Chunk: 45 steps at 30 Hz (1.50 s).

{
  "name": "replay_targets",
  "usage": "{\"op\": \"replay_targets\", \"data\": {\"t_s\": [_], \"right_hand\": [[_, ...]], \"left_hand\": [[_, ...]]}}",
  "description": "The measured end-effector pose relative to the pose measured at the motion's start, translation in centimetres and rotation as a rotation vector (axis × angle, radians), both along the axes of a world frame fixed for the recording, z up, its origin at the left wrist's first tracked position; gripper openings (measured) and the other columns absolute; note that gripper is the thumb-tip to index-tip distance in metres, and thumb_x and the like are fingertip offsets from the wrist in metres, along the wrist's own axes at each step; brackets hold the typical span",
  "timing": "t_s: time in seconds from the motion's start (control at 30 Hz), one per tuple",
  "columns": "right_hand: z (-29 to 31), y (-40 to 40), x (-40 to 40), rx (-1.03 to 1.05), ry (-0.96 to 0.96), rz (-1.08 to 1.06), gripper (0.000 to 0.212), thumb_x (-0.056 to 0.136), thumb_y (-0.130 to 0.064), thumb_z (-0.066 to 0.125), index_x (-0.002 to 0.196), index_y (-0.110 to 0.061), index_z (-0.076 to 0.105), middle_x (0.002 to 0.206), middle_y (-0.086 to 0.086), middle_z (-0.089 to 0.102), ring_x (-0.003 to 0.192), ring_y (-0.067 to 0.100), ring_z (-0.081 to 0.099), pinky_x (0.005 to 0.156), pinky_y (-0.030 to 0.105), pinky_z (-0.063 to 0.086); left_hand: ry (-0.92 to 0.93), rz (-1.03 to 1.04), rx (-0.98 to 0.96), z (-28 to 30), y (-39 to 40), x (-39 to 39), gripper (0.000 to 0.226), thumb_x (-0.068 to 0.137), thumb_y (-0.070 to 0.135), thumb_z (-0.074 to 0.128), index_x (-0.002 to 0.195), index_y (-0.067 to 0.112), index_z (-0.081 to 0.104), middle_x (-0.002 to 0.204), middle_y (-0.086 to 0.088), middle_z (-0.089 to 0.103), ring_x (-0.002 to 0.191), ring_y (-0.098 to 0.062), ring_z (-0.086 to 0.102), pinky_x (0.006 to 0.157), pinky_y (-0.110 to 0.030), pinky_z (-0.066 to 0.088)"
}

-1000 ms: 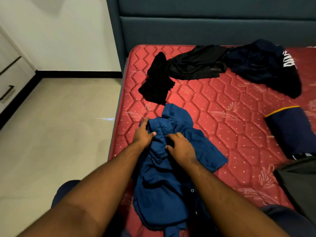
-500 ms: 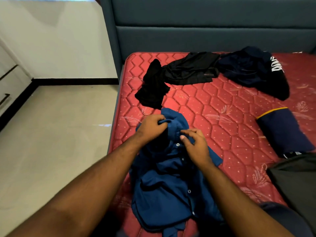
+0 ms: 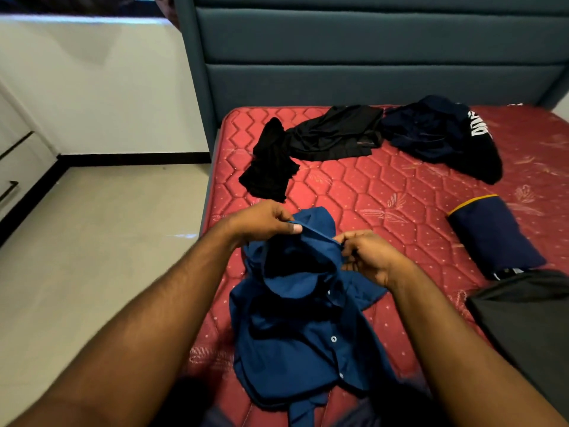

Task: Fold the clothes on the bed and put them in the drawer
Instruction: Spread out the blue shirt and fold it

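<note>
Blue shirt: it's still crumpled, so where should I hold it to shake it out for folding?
Hold the blue shirt along its top edge, about where the left hand and right hand already pinch it, coming from above and the near side. That edge is lifted and taut between them while the buttoned body hangs bunched on the mattress, so spreading the hands outward should probably open it.

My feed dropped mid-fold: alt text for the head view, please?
Both hands, left and right, pinch the collar edge of a blue button-up shirt above a red quilted mattress. Black garments lie near the headboard.
</note>
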State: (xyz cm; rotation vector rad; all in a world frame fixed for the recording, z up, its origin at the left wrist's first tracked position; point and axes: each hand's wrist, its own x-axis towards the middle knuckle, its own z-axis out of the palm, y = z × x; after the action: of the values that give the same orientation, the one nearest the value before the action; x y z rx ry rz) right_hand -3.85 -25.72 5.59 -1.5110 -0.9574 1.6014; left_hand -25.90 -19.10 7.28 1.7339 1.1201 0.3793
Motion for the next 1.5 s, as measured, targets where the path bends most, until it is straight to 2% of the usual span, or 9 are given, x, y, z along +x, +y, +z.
{"op": "replay_targets", "data": {"t_s": [0.23, 0.5, 0.63, 0.93, 1.07, 1.17, 1.27, 1.37, 1.5], "right_hand": [[-1.1, -0.8, 0.6, -0.032, 0.392, -0.22, 0.041, 0.085, 0.017, 0.032, 0.092, -0.015, 0.056, 0.068, 0.009, 0.067, 0.051, 0.019, 0.062, 0.048, 0.028, 0.052], [-1.6, -2.9, -1.1, 0.821, -0.474, -0.202, 0.01, 0.081, -0.015, 0.063, 0.089, -0.02, 0.066, 0.094, -0.004, 0.065, 0.091, 0.007, 0.06, 0.081, 0.017, 0.044], [-2.6, -3.4, -1.7, 0.685, -0.536, 0.22, 0.047, 0.077, -0.033, 0.069, 0.121, -0.018, 0.064, 0.115, -0.013, 0.066, 0.106, -0.003, 0.059, 0.095, 0.018, 0.044], [-0.6, -2.7, -3.3, 1.183, -1.385, -0.191, 0.006, 0.071, -0.007, 0.051, 0.069, -0.012, 0.048, 0.069, 0.008, 0.046, 0.055, 0.03, 0.047, 0.044, 0.031, 0.021], [-0.3, -1.4, -1.9, 1.277, -1.287, -0.177, 0.014, 0.066, -0.006, 0.057, 0.067, -0.012, 0.044, 0.068, 0.011, 0.045, 0.062, 0.031, 0.045, 0.051, 0.04, 0.037], [-0.6, -1.6, -1.5, 1.32, -1.242, -0.118, 0.022, 0.072, -0.012, 0.052, 0.072, -0.021, 0.032, 0.064, 0.007, 0.044, 0.055, 0.03, 0.045, 0.046, 0.038, 0.035], [0.1, -1.6, -1.9, 1.297, -1.303, -0.24, 0.023, 0.073, -0.015, 0.053, 0.072, -0.02, 0.031, 0.06, 0.006, 0.043, 0.049, 0.028, 0.043, 0.043, 0.036, 0.029], [0.7, -0.8, -2.5, 1.383, -1.259, -0.188, 0.015, 0.063, -0.009, 0.051, 0.063, -0.016, 0.038, 0.057, 0.007, 0.041, 0.055, 0.029, 0.04, 0.054, 0.038, 0.026], [2.2, 0.4, -2.8, 1.268, -0.815, -0.24, 0.023, 0.06, -0.005, 0.042, 0.063, -0.024, 0.03, 0.056, -0.001, 0.031, 0.056, 0.014, 0.025, 0.055, 0.029, 0.022]], "left_hand": [[-0.622, 0.289, -0.878, -1.4, -2.7, 0.8, 0.026, 0.081, 0.025, 0.061, 0.086, 0.004, 0.072, 0.081, -0.012, 0.073, 0.07, -0.024, 0.07, 0.072, -0.034, 0.058], [-0.969, 0.349, -0.635, -2.1, -4.0, 2.0, 0.026, 0.081, 0.005, 0.056, 0.103, 0.012, 0.066, 0.081, -0.003, 0.07, 0.066, -0.013, 0.067, 0.061, -0.026, 0.056], [-0.814, 0.331, -0.525, -1.0, -4.0, 1.9, 0.032, 0.087, -0.004, 0.049, 0.104, 0.02, 0.062, 0.069, 0.001, 0.055, 0.051, -0.007, 0.051, 0.047, -0.022, 0.046], [-1.036, 0.96, -0.541, -0.1, -2.8, 3.6, 0.035, 0.085, -0.017, 0.033, 0.07, 0.013, 0.044, 0.056, -0.003, 0.052, 0.046, -0.01, 0.054, 0.046, -0.018, 0.046], [-1.223, 1.043, -0.66, 0.4, -3.6, 3.4, 0.058, 0.092, -0.007, 0.034, 0.038, 0.007, 0.047, 0.035, 0.002, 0.044, 0.032, -0.007, 0.047, 0.045, -0.017, 0.043], [-1.337, 1.006, -0.724, 0.6, -3.7, 3.1, 0.032, 0.09, -0.005, 0.033, 0.069, 0.002, 0.057, 0.065, -0.01, 0.059, 0.066, -0.02, 0.059, 0.057, -0.028, 0.056], [-0.813, 0.936, -0.454, 0.0, -4.2, 3.2, 0.011, 0.09, 0.014, 0.05, 0.082, 0.01, 0.056, 0.076, -0.007, 0.054, 0.069, -0.023, 0.055, 0.054, -0.028, 0.051], [-0.248, 1.031, 0.351, -1.6, -3.9, 3.0, 0.038, 0.073, 0.029, 0.074, 0.096, 0.008, 0.053, 0.097, -0.006, 0.045, 0.09, -0.025, 0.049, 0.081, -0.034, 0.043], [-0.466, 1.127, 0.694, 1.2, -3.6, 2.4, 0.032, 0.072, 0.016, 0.077, 0.079, 0.016, 0.046, 0.09, 0.005, 0.042, 0.088, -0.016, 0.042, 0.092, -0.039, 0.042]]}}
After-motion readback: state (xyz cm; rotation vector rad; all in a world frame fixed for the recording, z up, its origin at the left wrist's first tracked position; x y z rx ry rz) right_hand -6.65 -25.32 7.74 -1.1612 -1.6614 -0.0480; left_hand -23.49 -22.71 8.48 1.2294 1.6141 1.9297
